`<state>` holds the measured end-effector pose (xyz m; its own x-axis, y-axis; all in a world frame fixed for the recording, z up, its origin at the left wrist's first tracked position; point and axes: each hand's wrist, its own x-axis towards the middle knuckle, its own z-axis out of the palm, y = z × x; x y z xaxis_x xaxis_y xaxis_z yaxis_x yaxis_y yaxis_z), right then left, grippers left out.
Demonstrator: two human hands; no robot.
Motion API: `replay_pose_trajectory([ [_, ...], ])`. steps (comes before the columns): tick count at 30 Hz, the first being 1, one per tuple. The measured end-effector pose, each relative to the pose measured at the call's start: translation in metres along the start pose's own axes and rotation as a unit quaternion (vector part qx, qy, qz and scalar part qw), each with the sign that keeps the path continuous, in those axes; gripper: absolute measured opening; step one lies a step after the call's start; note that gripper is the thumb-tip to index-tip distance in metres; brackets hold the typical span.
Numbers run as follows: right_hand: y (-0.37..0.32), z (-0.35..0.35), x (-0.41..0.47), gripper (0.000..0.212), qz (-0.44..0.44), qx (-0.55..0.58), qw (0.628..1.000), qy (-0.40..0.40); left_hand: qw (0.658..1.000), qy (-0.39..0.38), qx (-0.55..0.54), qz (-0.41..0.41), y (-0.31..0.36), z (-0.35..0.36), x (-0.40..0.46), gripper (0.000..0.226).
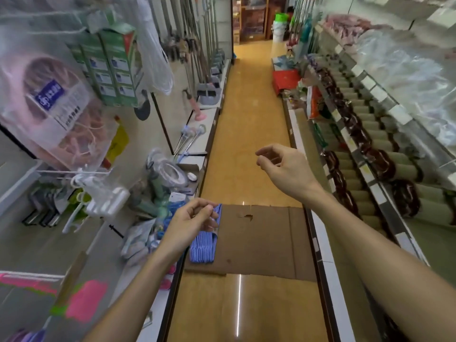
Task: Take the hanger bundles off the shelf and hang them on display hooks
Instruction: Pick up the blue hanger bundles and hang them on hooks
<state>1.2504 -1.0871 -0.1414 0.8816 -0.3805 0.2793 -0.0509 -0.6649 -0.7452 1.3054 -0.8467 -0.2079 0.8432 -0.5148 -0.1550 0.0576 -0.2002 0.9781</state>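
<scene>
Hangers, a blue bundle (206, 239), sit at the left edge of a flattened sheet of cardboard (261, 240) on the aisle floor (244, 134), with the bundle's upper end right at the fingertips of the left hand (191, 222). The fingers (206, 211) of that hand are curled, with thumb and fingertips closing on the top of the bundle; the bulk of the hangers trails down and away below the fingers, toward the near end of the cardboard.

Up and to the right of those fingers, well apart from the bundle, the right hand (283, 166) hangs in the air over the floor. Its fingers are loosely bent with a gap between thumb and forefinger, and they hold nothing.

To the left of the left fingers, a low shelf (103, 243) carries a jumble of goods: a white hanger bundle (103, 198) on a hook just above the shelf, rolls of tape (170, 172), and small blue and white packs. Farther left and above hangs a clear bag of pink hangers (61, 114), and beside it green boxes (113, 67). Pink items (84, 301) show blurred at the near left edge.

To the right of the right fingers runs a long shelf (370, 154) of dark and pale stacked goods, with plastic-wrapped stock (407, 80) above them. Beyond both hands the aisle runs on to mops and brooms (197, 45) along the left wall.
</scene>
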Motion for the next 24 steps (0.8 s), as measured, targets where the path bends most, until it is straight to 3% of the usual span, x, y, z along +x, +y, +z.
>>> replay_pose_trajectory([
  [14,0.161,0.11,0.087,0.019,0.082,0.051,0.992,-0.08,0.989,0.115,-0.004,-0.097,-0.116,0.023,0.141,0.015],
  [24,0.303,0.262,0.072,0.014,0.11,0.065,0.984,-0.121,0.977,0.159,-0.014,-0.145,-0.301,0.027,0.198,0.016],
])
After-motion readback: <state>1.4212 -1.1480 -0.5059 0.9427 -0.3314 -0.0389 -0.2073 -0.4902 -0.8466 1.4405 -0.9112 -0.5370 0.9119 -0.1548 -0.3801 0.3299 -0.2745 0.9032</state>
